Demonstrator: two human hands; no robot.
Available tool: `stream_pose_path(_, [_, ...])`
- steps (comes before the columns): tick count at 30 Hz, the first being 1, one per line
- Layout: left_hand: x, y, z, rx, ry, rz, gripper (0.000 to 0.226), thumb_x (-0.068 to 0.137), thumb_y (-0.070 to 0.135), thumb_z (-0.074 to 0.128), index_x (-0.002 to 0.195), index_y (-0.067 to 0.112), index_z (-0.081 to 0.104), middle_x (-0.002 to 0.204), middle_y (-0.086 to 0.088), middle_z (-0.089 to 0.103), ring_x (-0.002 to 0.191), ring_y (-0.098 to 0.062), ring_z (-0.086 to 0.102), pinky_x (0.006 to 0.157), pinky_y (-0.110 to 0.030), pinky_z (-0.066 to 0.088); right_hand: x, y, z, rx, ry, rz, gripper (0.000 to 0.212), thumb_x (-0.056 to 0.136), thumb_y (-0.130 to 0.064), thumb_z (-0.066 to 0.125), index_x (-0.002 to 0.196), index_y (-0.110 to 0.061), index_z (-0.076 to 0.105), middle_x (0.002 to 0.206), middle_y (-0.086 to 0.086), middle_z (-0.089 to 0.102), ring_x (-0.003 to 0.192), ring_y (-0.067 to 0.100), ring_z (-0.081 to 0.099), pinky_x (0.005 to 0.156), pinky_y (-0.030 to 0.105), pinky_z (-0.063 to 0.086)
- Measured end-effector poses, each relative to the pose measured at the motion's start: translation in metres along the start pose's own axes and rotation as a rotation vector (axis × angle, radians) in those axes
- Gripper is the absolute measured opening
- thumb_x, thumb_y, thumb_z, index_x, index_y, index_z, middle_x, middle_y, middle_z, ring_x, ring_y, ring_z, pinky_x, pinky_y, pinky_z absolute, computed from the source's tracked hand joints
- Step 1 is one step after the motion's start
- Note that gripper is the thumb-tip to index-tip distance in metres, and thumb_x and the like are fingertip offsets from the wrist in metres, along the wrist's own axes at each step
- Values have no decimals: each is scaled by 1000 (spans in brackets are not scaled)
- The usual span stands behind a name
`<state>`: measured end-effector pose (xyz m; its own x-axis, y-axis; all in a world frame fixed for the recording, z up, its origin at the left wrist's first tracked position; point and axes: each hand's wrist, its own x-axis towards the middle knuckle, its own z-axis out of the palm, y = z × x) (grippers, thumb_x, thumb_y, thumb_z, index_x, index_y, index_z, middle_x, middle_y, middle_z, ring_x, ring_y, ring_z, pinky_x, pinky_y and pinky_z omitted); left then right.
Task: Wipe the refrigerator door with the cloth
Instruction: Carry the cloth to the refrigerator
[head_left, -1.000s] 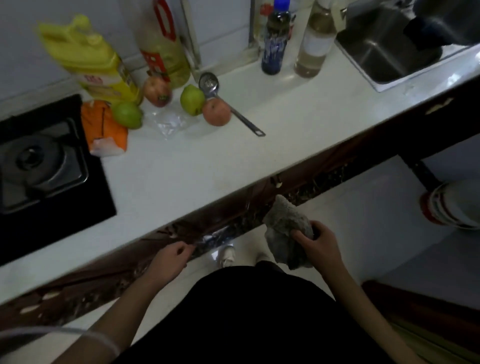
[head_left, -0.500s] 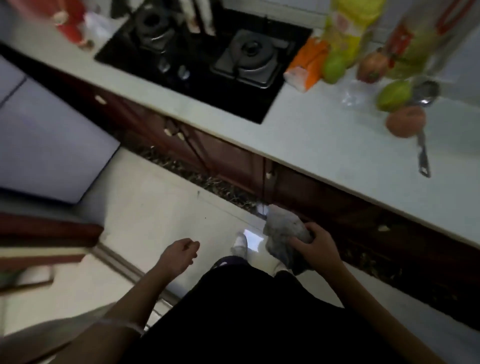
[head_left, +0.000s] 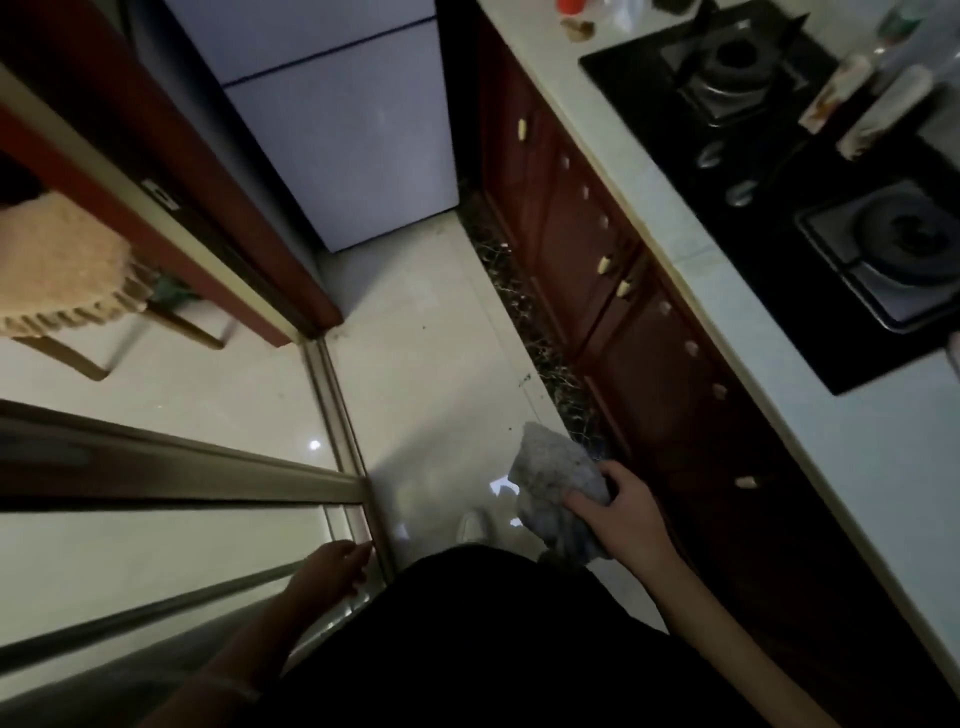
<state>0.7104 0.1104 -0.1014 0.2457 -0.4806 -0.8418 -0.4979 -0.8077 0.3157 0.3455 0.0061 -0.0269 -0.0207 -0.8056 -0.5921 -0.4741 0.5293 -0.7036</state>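
The approach step is judged to be in hand: the cloth (head_left: 558, 486) is gripped bunched in the right hand (head_left: 626, 514), while the left hand (head_left: 332, 569) is held loosely curled and empty. The refrigerator door (head_left: 353, 130) is seen well ahead, untouched; it must be neared before wiping

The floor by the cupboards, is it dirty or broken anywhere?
Nothing looks broken. A few small dark specks dot the pale floor near the refrigerator; the picture is too dim to tell more.
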Motion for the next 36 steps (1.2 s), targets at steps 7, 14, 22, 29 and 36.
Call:
stream_pose_path(7, [52,41,-56,-144,20,31,41,90,48,56,74,13,69,76,-17,74,67,-31,70,70,-37,55,61,-65,20,-48,2,-48,23,81,-23,83,97,-19,67,91,-1,73,85,15,69,73,34,55])
stream_pose_path(14, [85,103,-102,-275,53,-20,30,103,16,50,79,8,66,71,-10,64,58,-19,58,42,-14,39,160,-139,26,-102,-89,-69,18,85,-24,81,96,-17,68,90,-3,72,84,11,68,64,23,50])
stream_pose_path(22, [91,108,-138,-560,162,-298,23,100,13,48,83,5,62,73,-13,63,51,-21,56,51,-22,31,277,-263,68,-155,-318,-188,21,83,-26,82,98,-20,69,94,-2,73,88,14,70,73,32,58])
stream_pose_path(29, [118,136,-186,-747,239,-366,32,85,35,58,81,4,66,71,-13,67,59,-25,60,58,-26,35,349,-361,113,-242,-464,-251,20,83,-33,81,97,-26,69,94,-4,74,87,15,72,77,37,58])
stream_pose_path(36, [207,191,-284,-700,173,-311,28,101,18,51,89,-2,66,76,-15,66,60,-25,59,45,-20,40,418,-434,146,-291,-376,-240,22,82,-30,83,97,-24,68,93,-4,74,86,13,71,74,33,60])
